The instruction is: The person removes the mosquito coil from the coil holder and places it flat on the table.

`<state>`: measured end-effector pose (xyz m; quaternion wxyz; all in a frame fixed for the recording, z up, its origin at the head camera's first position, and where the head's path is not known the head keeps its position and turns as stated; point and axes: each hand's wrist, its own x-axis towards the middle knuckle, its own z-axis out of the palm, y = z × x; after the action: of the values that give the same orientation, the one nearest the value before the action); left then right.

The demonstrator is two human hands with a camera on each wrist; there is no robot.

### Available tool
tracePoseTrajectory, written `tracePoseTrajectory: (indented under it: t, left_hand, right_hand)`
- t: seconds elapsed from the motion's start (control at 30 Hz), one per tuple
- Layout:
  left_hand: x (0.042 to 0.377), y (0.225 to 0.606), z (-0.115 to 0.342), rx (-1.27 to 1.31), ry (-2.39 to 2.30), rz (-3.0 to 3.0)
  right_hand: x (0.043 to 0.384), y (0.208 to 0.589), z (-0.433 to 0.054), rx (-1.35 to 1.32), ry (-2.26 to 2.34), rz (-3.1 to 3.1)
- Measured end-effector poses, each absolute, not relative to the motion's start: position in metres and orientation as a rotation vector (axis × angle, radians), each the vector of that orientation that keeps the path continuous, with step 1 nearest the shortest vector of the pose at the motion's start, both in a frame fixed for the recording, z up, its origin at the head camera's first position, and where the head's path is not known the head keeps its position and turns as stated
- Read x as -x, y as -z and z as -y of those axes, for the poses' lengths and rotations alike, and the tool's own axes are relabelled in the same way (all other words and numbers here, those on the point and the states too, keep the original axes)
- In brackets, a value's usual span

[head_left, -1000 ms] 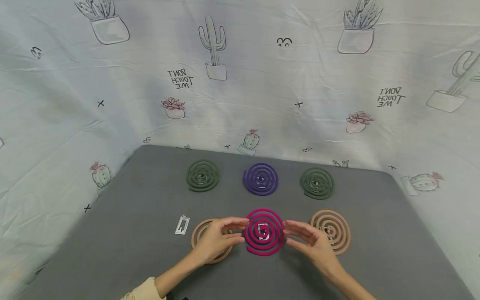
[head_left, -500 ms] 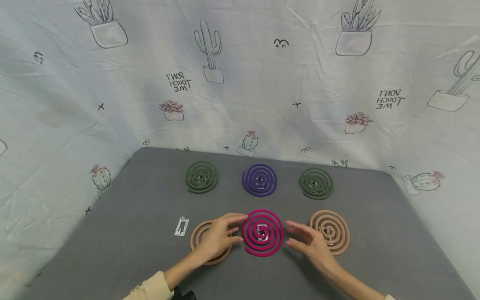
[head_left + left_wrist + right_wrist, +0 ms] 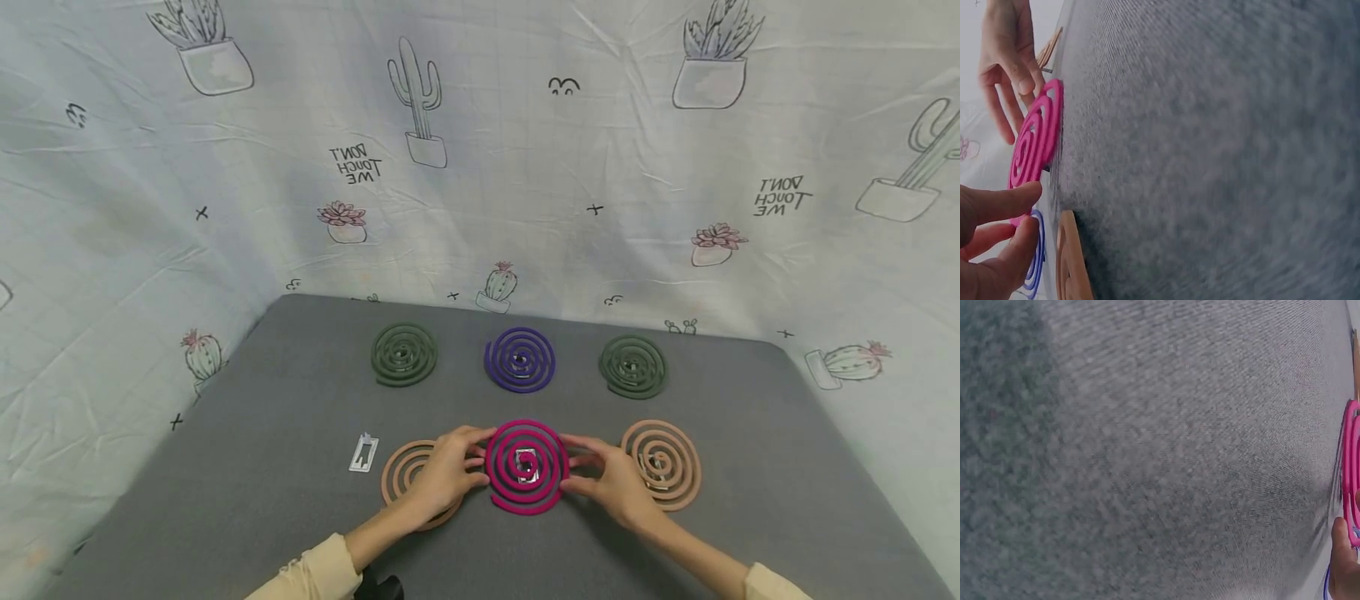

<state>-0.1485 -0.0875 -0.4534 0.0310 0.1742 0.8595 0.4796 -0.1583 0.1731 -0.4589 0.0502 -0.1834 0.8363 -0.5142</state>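
Note:
A magenta mosquito coil [image 3: 527, 457] rests on a small metal stand, a little above the grey table, in the middle of the near row. My left hand [image 3: 448, 468] pinches its left rim, thumb and forefinger at the edge, as the left wrist view also shows. At the right rim, my right hand [image 3: 617, 485] holds the coil with thumb low and fingers higher. Only the thumb side of that hand [image 3: 1345, 565] appears in the right wrist view. Partly behind my left hand lies a tan coil [image 3: 397, 475].
Another tan coil [image 3: 688, 454] is beside my right hand. Along the far row sit a green coil [image 3: 429, 354], a purple coil [image 3: 551, 360] and a second green coil [image 3: 660, 367]. A loose metal stand [image 3: 359, 468] lies at left. Patterned cloth [image 3: 495, 208] hangs behind the table.
Half a second ago my right hand was apart from the magenta coil; it has moved left onto the rim. My left fingers have closed in on the left rim. The coil stays about in place.

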Motion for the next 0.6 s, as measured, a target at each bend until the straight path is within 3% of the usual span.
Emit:
tracePoseTrajectory:
  t: [0.6]
  left_hand:
    - [0.157, 0.4573, 0.0939, -0.624, -1.474, -2.607]
  right_hand:
    - [0.1553, 0.4649, -0.1638, 0.368, 1.548, -2.546]
